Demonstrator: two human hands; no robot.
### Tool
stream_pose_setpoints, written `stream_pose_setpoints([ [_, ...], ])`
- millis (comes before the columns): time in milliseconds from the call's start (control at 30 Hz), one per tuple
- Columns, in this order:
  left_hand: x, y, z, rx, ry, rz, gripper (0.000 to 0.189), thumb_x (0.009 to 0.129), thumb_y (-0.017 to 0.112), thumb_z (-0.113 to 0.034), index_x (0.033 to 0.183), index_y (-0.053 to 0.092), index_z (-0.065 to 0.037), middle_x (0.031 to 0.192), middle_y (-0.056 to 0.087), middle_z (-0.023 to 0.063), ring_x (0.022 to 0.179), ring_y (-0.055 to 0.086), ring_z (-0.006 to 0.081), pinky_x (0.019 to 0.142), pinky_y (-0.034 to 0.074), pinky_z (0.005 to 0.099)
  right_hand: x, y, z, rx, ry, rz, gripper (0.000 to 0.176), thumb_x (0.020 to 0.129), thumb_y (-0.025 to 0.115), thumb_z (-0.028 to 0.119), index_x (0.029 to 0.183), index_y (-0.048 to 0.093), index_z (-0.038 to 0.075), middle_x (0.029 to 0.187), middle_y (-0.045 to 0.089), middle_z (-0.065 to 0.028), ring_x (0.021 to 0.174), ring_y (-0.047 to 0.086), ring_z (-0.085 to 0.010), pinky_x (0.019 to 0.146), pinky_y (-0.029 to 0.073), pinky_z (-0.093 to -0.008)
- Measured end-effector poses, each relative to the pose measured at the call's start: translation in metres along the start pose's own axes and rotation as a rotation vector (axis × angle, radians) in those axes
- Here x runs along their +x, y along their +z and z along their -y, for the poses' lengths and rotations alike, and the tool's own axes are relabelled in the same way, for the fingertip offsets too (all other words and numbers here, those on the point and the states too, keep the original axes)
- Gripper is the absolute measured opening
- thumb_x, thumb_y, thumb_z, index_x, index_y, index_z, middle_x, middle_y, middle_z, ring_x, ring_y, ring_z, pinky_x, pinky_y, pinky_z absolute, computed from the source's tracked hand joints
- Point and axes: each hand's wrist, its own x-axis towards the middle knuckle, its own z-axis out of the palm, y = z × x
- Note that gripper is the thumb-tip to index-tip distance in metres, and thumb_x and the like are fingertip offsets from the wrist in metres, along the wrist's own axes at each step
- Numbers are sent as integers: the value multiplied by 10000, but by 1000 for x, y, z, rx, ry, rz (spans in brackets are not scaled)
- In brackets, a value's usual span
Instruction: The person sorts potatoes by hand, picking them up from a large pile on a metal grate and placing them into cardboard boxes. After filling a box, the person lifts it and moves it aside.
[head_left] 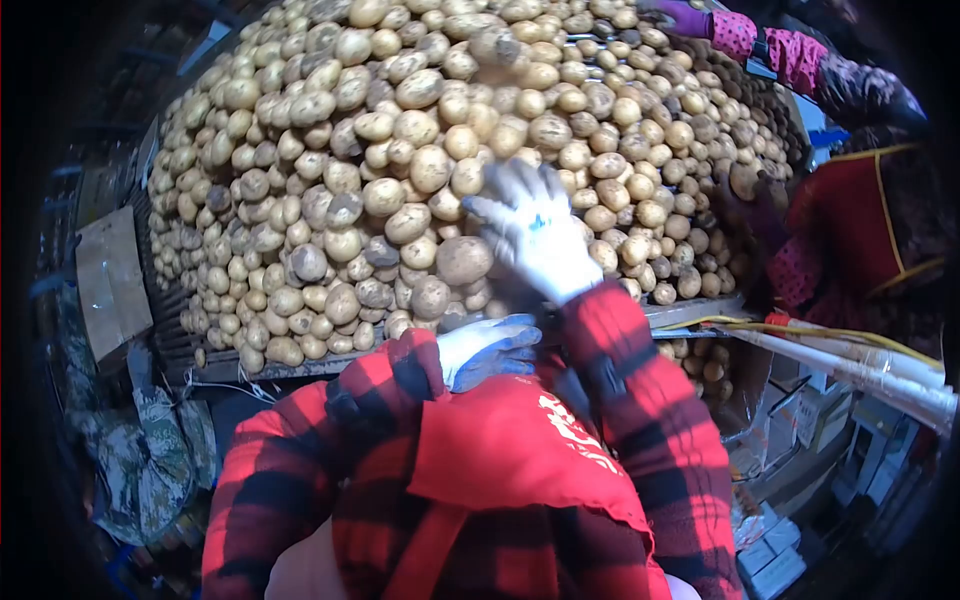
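Note:
A broad heap of potatoes (408, 222) of mixed sizes, some dark with soil, covers the slatted table in front of me. My right hand (530, 220), in a white and grey glove, reaches over the middle of the heap with its fingers apart, touching or just above the potatoes; nothing shows in it. My left hand (488, 350), in a white and blue glove, is near the table's front edge, close to my red apron (510, 450). Its fingers point right, partly in shadow, and what they hold, if anything, is hidden.
Across the right side, a co-worker's purple-gloved hand (680, 17) touches the heap; the other is near a potato. A cardboard piece (112, 280) stands at the left edge. White pipes (860, 375) and a box with potatoes (705, 370) are at the lower right.

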Motion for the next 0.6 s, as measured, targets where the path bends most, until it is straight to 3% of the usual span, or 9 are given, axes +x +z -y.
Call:
stream_pose_setpoints([
  [33,-8,1,1,-413,-112,-76,544,1087,594,-240,1584,433,-87,1576,495,120,1352,563,297,1153,458,409,3,15,-14,-74,-30,55,506,826,755,224,1327,694,274,1512,523,-165,1386,473,-457,1165,365,-617],
  [100,-23,6,-30,-181,-95,-87,551,1124,499,-311,1603,390,-61,1607,462,150,1456,468,322,1228,375,446,8,12,-25,-98,-3,7,528,811,755,225,1326,698,325,1521,515,-172,1387,464,-486,1172,345,-649],
  [167,-49,2,-28,135,5,-92,556,1138,453,-340,1611,372,-59,1616,450,161,1508,412,339,1248,343,483,15,-23,3,-94,252,-22,572,761,780,174,1324,677,178,1457,557,-188,1334,505,-484,1121,396,-635],
  [200,-60,-7,-3,-443,62,-125,542,1141,458,-266,1615,340,-31,1645,414,176,1535,387,333,1241,361,501,10,-20,12,-47,220,-59,583,747,780,155,1320,670,160,1424,571,-186,1308,521,-473,1103,418,-605],
  [333,-69,-11,34,-736,207,-144,546,1120,505,-192,1610,335,-20,1617,437,164,1485,454,309,1221,405,490,-2,-2,68,18,-296,324,495,823,673,97,1311,663,181,1327,594,-147,1184,594,-373,999,497,-505],
  [433,-67,-7,19,-564,151,-163,510,1112,524,-152,1584,389,-16,1597,451,162,1458,476,280,1195,443,462,28,20,53,68,-221,419,362,836,651,115,1197,661,138,1247,594,-145,1124,580,-364,904,511,-492],
  [467,-64,-15,16,-35,218,-106,451,1097,553,-114,1528,476,-8,1549,514,151,1381,552,265,1147,491,421,32,18,50,104,-253,388,334,840,656,129,1173,666,120,1163,597,-151,1038,598,-367,832,524,-490],
  [567,-102,-11,-27,106,230,-565,400,1079,559,-83,1469,536,3,1475,587,150,1280,628,270,1111,518,401,15,-3,42,348,-29,170,492,849,681,128,1339,651,106,1293,643,-173,1120,660,-351,944,562,-436],
  [600,-110,-11,-31,209,293,-871,396,1061,580,-93,1444,558,5,1434,616,165,1243,649,297,1108,516,403,4,-12,36,564,295,186,512,871,703,128,1377,634,97,1359,630,-158,1201,644,-338,1023,534,-425],
])
